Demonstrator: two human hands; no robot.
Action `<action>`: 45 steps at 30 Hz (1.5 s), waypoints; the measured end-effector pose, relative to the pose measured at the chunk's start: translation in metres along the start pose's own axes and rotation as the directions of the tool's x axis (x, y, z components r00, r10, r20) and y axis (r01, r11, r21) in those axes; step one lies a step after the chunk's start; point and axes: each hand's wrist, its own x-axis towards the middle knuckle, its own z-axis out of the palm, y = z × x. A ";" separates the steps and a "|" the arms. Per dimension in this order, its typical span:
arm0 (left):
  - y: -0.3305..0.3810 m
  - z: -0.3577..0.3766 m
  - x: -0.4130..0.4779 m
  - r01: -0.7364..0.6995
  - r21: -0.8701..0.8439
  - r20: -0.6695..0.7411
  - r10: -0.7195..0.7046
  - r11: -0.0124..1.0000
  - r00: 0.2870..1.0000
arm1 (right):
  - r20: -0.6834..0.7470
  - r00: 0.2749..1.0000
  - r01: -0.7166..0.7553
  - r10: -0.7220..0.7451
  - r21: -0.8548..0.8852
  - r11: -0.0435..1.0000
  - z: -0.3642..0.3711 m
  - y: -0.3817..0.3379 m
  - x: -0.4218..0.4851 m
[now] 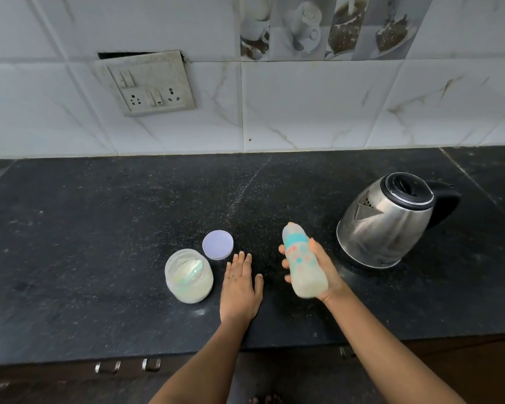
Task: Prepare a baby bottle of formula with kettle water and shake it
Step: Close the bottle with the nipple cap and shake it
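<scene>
View from the head camera, looking down on a black speckled stone countertop point(99, 243) set against a white marble-patterned tiled wall point(333, 112).

The right hand point(328, 272) grips a clear plastic baby bottle with teal and orange print point(302, 260). Its fingers curl round the body from behind and their tips show on the bottle's left side. The bottle is tilted, its capped top pointing away from the person and slightly left, its base nearest the wrist. A pale milky liquid lies in the base end. The outline of the bottle is blurred. It sits between the left hand and the kettle, with the hand close to the kettle's base.

The left hand point(239, 284) rests palm down on the countertop with its fingers straight and together and the thumb spread, holding nothing. A thin gold ring point(231, 277) shows on one finger.

Just left of that hand stands an open, clear round jar of whitish powder point(188, 275). A pale object lies in the powder, perhaps a scoop. The jar's round lilac lid point(217, 244) lies flat on the countertop just behind it, near the left fingertips.

A stainless-steel electric kettle with a black lid and handle point(388, 223) stands to the right, spout toward the bottle, lid closed.

A grey switch-and-socket plate point(150, 83) is fixed to the wall at upper left. Metal cabinet handles point(108, 367) show below the counter edge.
</scene>
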 end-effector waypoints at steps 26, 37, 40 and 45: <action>-0.002 0.001 0.000 -0.004 -0.016 -0.005 0.004 1.000 1.000 | 0.067 0.994 0.082 -0.092 0.137 0.987 -0.003 -0.008 -0.007; -0.004 0.003 0.001 -0.002 -0.023 0.007 0.002 1.000 1.000 | 0.040 0.998 0.040 -0.041 0.019 0.999 0.007 -0.005 -0.006; -0.005 0.003 0.001 -0.003 -0.016 0.013 0.003 1.000 1.000 | -0.046 0.992 0.119 -0.116 0.070 0.990 0.010 -0.004 0.000; -0.004 0.002 0.001 -0.003 -0.031 0.017 0.004 1.000 1.000 | -0.066 0.995 0.086 -0.080 0.097 0.992 0.021 -0.003 -0.006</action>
